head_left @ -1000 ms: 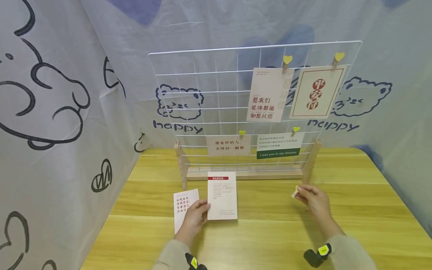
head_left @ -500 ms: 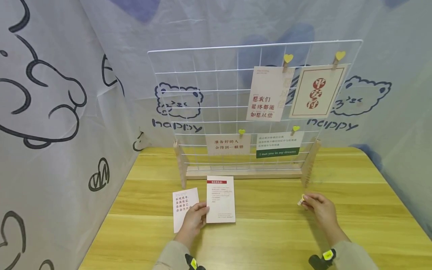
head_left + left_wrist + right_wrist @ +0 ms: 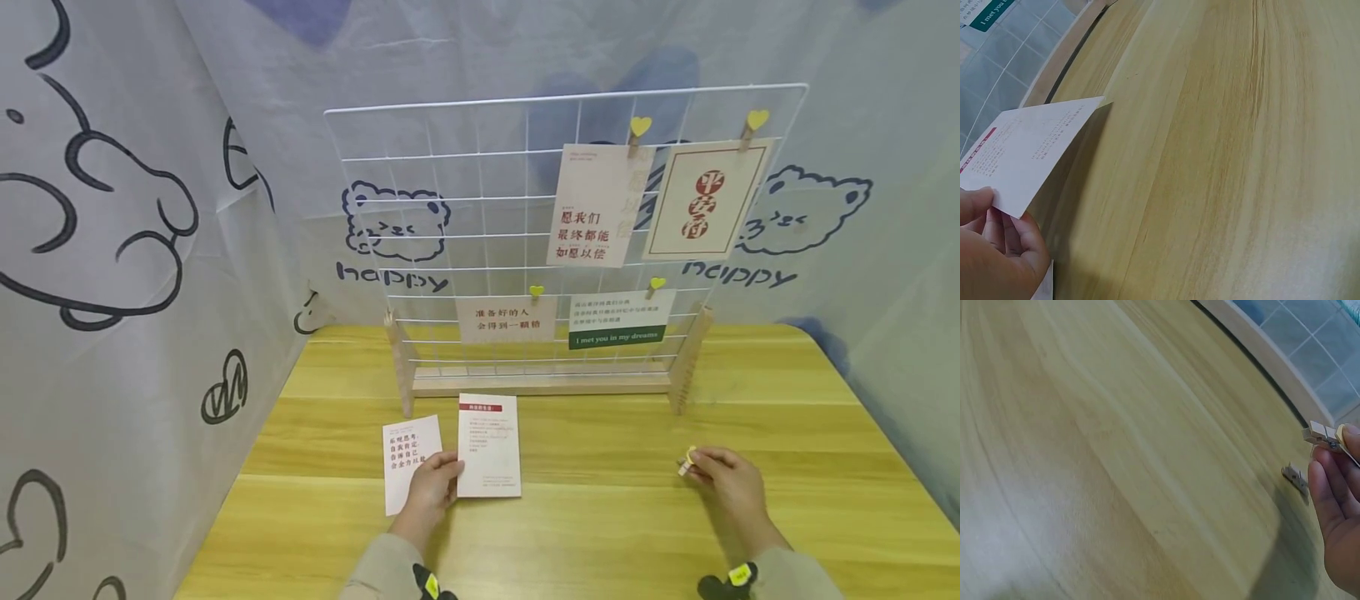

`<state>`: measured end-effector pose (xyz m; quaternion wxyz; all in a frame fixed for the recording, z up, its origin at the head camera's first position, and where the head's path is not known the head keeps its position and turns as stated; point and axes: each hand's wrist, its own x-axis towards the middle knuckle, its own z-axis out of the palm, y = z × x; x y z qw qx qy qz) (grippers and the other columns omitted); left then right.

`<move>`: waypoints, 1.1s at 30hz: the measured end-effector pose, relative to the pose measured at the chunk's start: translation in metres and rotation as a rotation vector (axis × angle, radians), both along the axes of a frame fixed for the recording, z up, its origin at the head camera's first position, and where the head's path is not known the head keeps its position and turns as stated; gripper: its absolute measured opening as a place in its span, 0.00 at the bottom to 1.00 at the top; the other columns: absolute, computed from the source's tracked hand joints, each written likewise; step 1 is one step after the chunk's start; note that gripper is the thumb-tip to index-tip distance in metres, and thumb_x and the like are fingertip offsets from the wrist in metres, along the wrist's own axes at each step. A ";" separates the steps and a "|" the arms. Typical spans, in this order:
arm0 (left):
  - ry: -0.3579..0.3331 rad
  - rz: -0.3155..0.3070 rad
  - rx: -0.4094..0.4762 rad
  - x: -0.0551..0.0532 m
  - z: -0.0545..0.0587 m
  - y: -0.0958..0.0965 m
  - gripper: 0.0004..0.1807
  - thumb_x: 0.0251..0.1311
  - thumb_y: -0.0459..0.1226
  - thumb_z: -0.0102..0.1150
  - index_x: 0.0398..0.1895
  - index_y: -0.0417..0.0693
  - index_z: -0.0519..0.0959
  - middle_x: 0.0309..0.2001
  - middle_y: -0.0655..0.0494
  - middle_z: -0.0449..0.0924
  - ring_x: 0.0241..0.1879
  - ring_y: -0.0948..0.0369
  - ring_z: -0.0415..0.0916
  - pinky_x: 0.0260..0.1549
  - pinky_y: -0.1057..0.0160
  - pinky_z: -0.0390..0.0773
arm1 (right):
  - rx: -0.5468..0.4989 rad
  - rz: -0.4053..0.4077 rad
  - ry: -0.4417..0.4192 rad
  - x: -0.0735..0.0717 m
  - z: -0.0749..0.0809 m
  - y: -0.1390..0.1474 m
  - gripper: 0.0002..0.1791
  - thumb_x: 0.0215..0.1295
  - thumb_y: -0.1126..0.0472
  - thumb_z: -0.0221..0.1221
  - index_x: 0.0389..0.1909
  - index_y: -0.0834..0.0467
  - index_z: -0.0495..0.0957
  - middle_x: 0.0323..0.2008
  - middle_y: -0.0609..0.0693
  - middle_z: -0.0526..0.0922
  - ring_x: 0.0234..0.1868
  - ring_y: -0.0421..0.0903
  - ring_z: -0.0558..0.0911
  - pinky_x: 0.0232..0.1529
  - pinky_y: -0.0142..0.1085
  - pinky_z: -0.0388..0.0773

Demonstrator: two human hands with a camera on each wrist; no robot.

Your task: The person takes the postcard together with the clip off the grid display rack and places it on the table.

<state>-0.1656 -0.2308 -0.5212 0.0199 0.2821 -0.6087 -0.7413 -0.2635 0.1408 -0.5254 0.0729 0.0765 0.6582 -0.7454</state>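
Note:
My left hand (image 3: 431,490) pinches the left edge of a white card (image 3: 489,450) with a red band along its top. In the left wrist view this card (image 3: 1029,150) is tilted and casts a shadow on the wood. Partly behind that hand, a second white card (image 3: 408,454) with dark red characters lies on the table. My right hand (image 3: 731,492), off to the right, pinches a small wooden clothespin (image 3: 1322,436) topped with a yellow heart between thumb and fingers. Below it in the right wrist view, another clothespin (image 3: 1295,479) lies on the tabletop.
A white wire grid (image 3: 442,217) in a wooden base (image 3: 540,385) stands across the back of the table (image 3: 600,517). Several cards, such as a red-bordered one (image 3: 708,200) and a green-edged one (image 3: 621,321), hang from it by heart clothespins. Printed cloth (image 3: 255,208) surrounds the table.
My right hand has moved right and toward me with the clothespin. The card in my left hand has come slightly lower and nearer; the left hand has barely shifted.

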 end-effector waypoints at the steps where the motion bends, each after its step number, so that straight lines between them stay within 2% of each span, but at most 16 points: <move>1: -0.005 0.005 -0.005 0.000 0.000 0.000 0.14 0.53 0.29 0.52 0.44 0.31 0.69 0.24 0.57 0.71 0.21 0.66 0.65 0.20 0.72 0.64 | 0.023 -0.002 -0.012 0.001 0.001 0.001 0.10 0.54 0.69 0.56 0.21 0.51 0.77 0.21 0.43 0.78 0.24 0.37 0.78 0.32 0.27 0.76; 4: -0.016 0.015 -0.028 -0.001 -0.001 0.002 0.13 0.53 0.28 0.51 0.42 0.31 0.70 0.23 0.56 0.70 0.21 0.66 0.64 0.19 0.72 0.65 | 0.109 -0.010 -0.036 0.002 -0.001 0.003 0.07 0.54 0.69 0.56 0.23 0.54 0.77 0.21 0.43 0.77 0.24 0.36 0.78 0.32 0.28 0.76; 7: -0.024 0.018 -0.046 -0.002 -0.001 0.003 0.12 0.53 0.28 0.51 0.41 0.31 0.71 0.25 0.55 0.71 0.22 0.65 0.66 0.21 0.71 0.67 | 0.145 0.005 -0.063 0.003 -0.006 0.008 0.01 0.53 0.67 0.58 0.26 0.59 0.76 0.22 0.43 0.77 0.25 0.37 0.78 0.34 0.29 0.76; 13: -0.026 0.016 -0.093 -0.002 -0.003 0.004 0.12 0.52 0.27 0.51 0.41 0.29 0.70 0.28 0.51 0.73 0.25 0.63 0.69 0.22 0.69 0.70 | 0.180 0.025 -0.063 0.002 -0.016 0.014 0.02 0.52 0.67 0.58 0.28 0.60 0.76 0.23 0.42 0.77 0.26 0.36 0.78 0.34 0.29 0.76; 18: -0.029 0.019 -0.194 -0.003 -0.003 0.005 0.12 0.51 0.26 0.50 0.40 0.28 0.71 0.30 0.47 0.74 0.25 0.62 0.71 0.22 0.67 0.72 | 0.282 0.050 -0.006 -0.001 -0.021 0.017 0.12 0.53 0.68 0.57 0.36 0.74 0.73 0.24 0.42 0.77 0.25 0.35 0.78 0.32 0.28 0.76; 21: -0.042 0.034 -0.274 -0.003 -0.004 0.005 0.11 0.50 0.25 0.51 0.37 0.28 0.72 0.31 0.45 0.74 0.25 0.61 0.71 0.22 0.66 0.73 | 0.356 0.061 0.021 -0.002 -0.021 0.018 0.17 0.54 0.69 0.56 0.39 0.79 0.69 0.24 0.45 0.77 0.24 0.34 0.77 0.32 0.27 0.76; 27: -0.074 0.054 -0.405 -0.004 -0.004 0.006 0.08 0.46 0.24 0.52 0.33 0.29 0.74 0.28 0.46 0.74 0.26 0.59 0.70 0.23 0.67 0.72 | 0.523 0.099 0.087 -0.004 -0.016 0.017 0.16 0.54 0.69 0.55 0.38 0.79 0.70 0.26 0.55 0.79 0.22 0.33 0.77 0.28 0.27 0.76; 33: -0.131 0.015 -0.509 -0.003 -0.001 0.005 0.09 0.46 0.25 0.53 0.33 0.30 0.75 0.29 0.46 0.73 0.30 0.55 0.70 0.28 0.62 0.72 | 0.620 0.125 0.050 -0.006 -0.014 0.020 0.17 0.53 0.65 0.57 0.36 0.77 0.72 0.25 0.56 0.80 0.22 0.34 0.76 0.23 0.26 0.74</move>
